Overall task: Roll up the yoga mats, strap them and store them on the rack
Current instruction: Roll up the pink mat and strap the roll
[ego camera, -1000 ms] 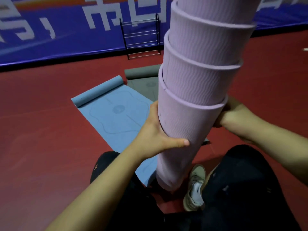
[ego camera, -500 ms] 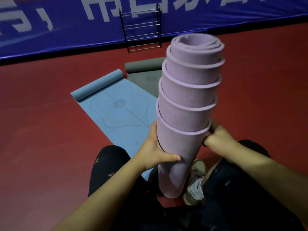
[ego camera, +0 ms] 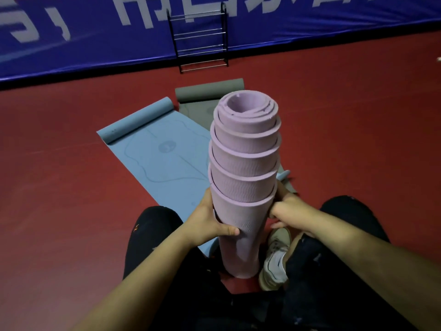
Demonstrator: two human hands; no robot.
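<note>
The purple mat (ego camera: 243, 182) is rolled up and stands on its end on the red floor (ego camera: 59, 187), between the person's two knees. The roll is not even: the inside layers poke up out of the top, one above the other, like steps.

Both hands hold the purple mat on its outside layer, about halfway up. The left hand (ego camera: 207, 223) is wrapped round the left side of the purple mat, and its thumb (ego camera: 228, 231) lies across the front. The right hand (ego camera: 290, 211) is curled tight against the right side, and some of its fingers go round behind the mat. So the stepped part rises above the hands, and the smooth bottom part goes down below them to the floor.

Just to the right of the purple mat's bottom end is a pale shoe (ego camera: 274, 261). Behind the purple mat and to its left a blue mat (ego camera: 162, 158) lies mostly flat, rolled only at its far end. Right behind the purple mat lies a grey mat (ego camera: 207, 90) — it too is rolled at its far end. Far behind the purple mat a black rack (ego camera: 200, 41) stands against a blue banner (ego camera: 83, 51).
</note>
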